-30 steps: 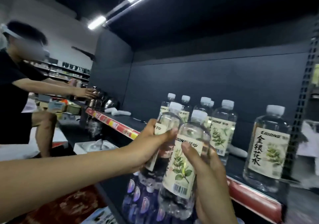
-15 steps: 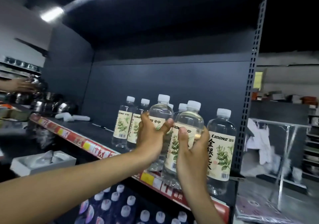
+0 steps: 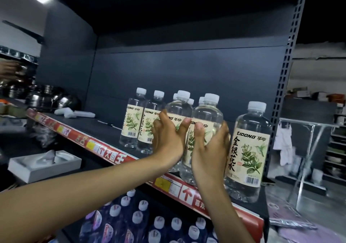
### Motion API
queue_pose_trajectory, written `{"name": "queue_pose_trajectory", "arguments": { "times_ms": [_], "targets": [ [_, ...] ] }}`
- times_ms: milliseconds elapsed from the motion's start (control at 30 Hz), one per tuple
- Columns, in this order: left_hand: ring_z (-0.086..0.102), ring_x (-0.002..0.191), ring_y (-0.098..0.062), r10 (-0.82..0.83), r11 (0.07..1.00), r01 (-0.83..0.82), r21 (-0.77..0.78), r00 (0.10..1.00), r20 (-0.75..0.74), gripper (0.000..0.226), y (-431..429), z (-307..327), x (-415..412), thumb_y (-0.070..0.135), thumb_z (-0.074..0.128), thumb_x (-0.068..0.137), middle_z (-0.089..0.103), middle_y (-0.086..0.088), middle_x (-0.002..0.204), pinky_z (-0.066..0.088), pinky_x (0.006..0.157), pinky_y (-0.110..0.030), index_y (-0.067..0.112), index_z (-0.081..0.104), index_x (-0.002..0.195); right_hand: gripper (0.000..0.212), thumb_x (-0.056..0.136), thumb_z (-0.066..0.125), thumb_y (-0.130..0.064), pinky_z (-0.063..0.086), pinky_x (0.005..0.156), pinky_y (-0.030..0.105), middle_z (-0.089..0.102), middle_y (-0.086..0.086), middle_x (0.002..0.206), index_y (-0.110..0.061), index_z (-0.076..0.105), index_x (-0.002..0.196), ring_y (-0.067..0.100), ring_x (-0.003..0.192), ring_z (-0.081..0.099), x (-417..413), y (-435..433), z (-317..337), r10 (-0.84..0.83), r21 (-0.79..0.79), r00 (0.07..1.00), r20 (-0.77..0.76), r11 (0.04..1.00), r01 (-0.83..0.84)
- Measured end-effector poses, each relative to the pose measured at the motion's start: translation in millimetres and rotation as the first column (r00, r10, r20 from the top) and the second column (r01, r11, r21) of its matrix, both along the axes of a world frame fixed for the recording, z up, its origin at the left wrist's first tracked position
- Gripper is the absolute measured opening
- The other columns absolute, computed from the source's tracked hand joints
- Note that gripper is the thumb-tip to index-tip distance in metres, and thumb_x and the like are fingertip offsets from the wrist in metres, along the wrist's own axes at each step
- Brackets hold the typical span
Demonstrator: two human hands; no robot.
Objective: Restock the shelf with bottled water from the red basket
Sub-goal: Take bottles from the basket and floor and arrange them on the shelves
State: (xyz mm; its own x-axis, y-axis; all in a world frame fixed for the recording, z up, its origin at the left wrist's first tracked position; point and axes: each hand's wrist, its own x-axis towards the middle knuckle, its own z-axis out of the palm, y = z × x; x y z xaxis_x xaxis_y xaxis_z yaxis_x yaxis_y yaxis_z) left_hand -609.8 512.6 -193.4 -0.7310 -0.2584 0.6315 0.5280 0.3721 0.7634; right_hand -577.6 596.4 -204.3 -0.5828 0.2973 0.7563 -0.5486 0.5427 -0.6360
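My left hand (image 3: 167, 139) grips a clear water bottle (image 3: 178, 109) with a white cap and a beige flower label. My right hand (image 3: 210, 149) grips a second, like bottle (image 3: 208, 113) just to its right. Both bottles stand upright at the front of the dark shelf (image 3: 104, 130), side by side. Several more of the same bottles (image 3: 132, 123) stand on the shelf behind and to the left. One large bottle (image 3: 249, 153) stands at the shelf's right end, next to my right hand. The red basket is not in view.
A red price strip (image 3: 104, 149) runs along the shelf's front edge. Below it stand rows of purple-labelled bottles (image 3: 138, 222). Steel bowls (image 3: 46, 98) and a white packet (image 3: 74, 113) lie at the shelf's left. A white box (image 3: 45, 164) sits lower left. The perforated upright (image 3: 286, 68) bounds the right.
Both hands have carried their bottles up and forward onto the shelf's front. The view has swung right, so the other person is now almost out of frame.
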Motion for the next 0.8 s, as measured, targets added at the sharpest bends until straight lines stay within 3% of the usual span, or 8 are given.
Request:
{"name": "queue_pose_trajectory", "arguments": {
  "times_ms": [133, 233, 367, 400, 467, 533, 667, 800],
  "targets": [
    [0.020, 0.143, -0.026, -0.037, 0.999, 0.036, -0.033, 0.999, -0.028, 0.071, -1.6, 0.1, -5.7, 0.059, 0.042, 0.094, 0.023, -0.005, 0.150, 0.028, 0.114, -0.050, 0.028, 0.010, 0.150, 0.074, 0.084, 0.036, -0.073, 0.052, 0.093, 0.045, 0.048, 0.007, 0.142, -0.046, 0.005, 0.146, 0.018, 0.108, 0.061, -1.5, -4.0, 0.5, 0.056, -0.074, 0.997, 0.053, 0.996, -0.052],
    [0.016, 0.145, -0.024, -0.097, 0.994, 0.094, -0.046, 0.994, -0.051, 0.071, -5.1, 0.3, -10.1, 0.043, 0.047, 0.097, 0.019, -0.001, 0.153, 0.023, 0.118, -0.050, 0.031, 0.006, 0.153, 0.072, 0.089, 0.043, -0.060, 0.049, 0.087, 0.033, 0.039, 0.006, 0.150, -0.047, -0.001, 0.144, 0.010, 0.096, 0.059, -0.3, 1.3, 2.6, 0.074, -0.078, 0.996, 0.053, 0.994, -0.070],
    [0.025, 0.141, -0.019, -0.225, 0.974, 0.222, -0.045, 0.971, -0.079, 0.083, -16.1, -12.0, -17.6, 0.040, 0.060, 0.086, 0.022, 0.010, 0.147, 0.031, 0.114, -0.050, 0.046, 0.005, 0.149, 0.077, 0.090, 0.058, -0.045, 0.042, 0.059, 0.009, 0.030, 0.000, 0.144, -0.051, -0.003, 0.137, 0.000, 0.085, 0.054, 2.4, 6.5, 1.1, 0.110, -0.051, 0.987, 0.120, 0.993, -0.105],
    [0.032, 0.135, -0.012, -0.242, 0.970, 0.240, -0.033, 0.967, -0.081, 0.087, -18.7, -15.7, -17.2, 0.040, 0.063, 0.082, 0.027, 0.015, 0.140, 0.033, 0.114, -0.048, 0.049, 0.008, 0.148, 0.086, 0.089, 0.062, -0.041, 0.044, 0.061, 0.009, 0.027, 0.000, 0.143, -0.053, -0.009, 0.137, 0.002, 0.088, 0.054, 4.7, 8.3, -3.0, 0.126, -0.021, 0.978, 0.167, 0.992, -0.124],
    [0.032, 0.121, 0.008, -0.249, 0.968, 0.246, -0.045, 0.965, -0.080, 0.088, -22.0, -24.3, -14.7, 0.027, 0.066, 0.087, 0.023, 0.030, 0.130, 0.023, 0.115, -0.033, 0.049, 0.008, 0.149, 0.105, 0.088, 0.065, -0.038, 0.051, 0.086, 0.024, 0.014, 0.002, 0.151, -0.057, -0.027, 0.135, 0.012, 0.107, 0.056, 11.6, 9.4, -13.9, 0.133, 0.039, 0.958, 0.255, 0.988, -0.148],
    [0.023, 0.118, 0.012, -0.246, 0.968, 0.242, -0.071, 0.968, -0.057, 0.087, -29.0, -34.8, -12.1, 0.024, 0.065, 0.091, 0.017, 0.029, 0.131, 0.016, 0.107, -0.021, 0.046, 0.005, 0.150, 0.114, 0.087, 0.065, -0.041, 0.041, 0.106, 0.040, 0.005, 0.003, 0.156, -0.058, -0.040, 0.129, 0.017, 0.119, 0.051, 15.5, 7.5, -20.8, 0.119, 0.073, 0.947, 0.299, 0.986, -0.147],
    [0.034, 0.123, 0.006, -0.156, 0.968, 0.137, -0.210, 0.985, -0.076, 0.090, -41.5, -45.7, -3.2, 0.044, 0.066, 0.083, 0.029, 0.020, 0.136, 0.028, 0.110, -0.022, 0.042, 0.009, 0.152, 0.111, 0.088, 0.062, -0.043, 0.040, 0.105, 0.043, 0.019, 0.007, 0.154, -0.050, -0.038, 0.136, 0.027, 0.121, 0.052, 15.7, 7.3, -24.9, 0.075, 0.104, 0.955, 0.288, 0.989, -0.109],
    [0.033, 0.138, -0.012, -0.114, 0.961, 0.087, -0.261, 0.990, -0.089, 0.089, -40.8, -53.5, 1.9, 0.048, 0.063, 0.086, 0.026, 0.006, 0.153, 0.030, 0.116, -0.039, 0.035, 0.007, 0.155, 0.105, 0.091, 0.062, -0.037, 0.037, 0.099, 0.038, 0.025, 0.010, 0.158, -0.036, -0.028, 0.147, 0.028, 0.126, 0.046, 20.1, 8.1, -21.8, 0.061, 0.103, 0.947, 0.315, 0.990, -0.098]
  ]
}}
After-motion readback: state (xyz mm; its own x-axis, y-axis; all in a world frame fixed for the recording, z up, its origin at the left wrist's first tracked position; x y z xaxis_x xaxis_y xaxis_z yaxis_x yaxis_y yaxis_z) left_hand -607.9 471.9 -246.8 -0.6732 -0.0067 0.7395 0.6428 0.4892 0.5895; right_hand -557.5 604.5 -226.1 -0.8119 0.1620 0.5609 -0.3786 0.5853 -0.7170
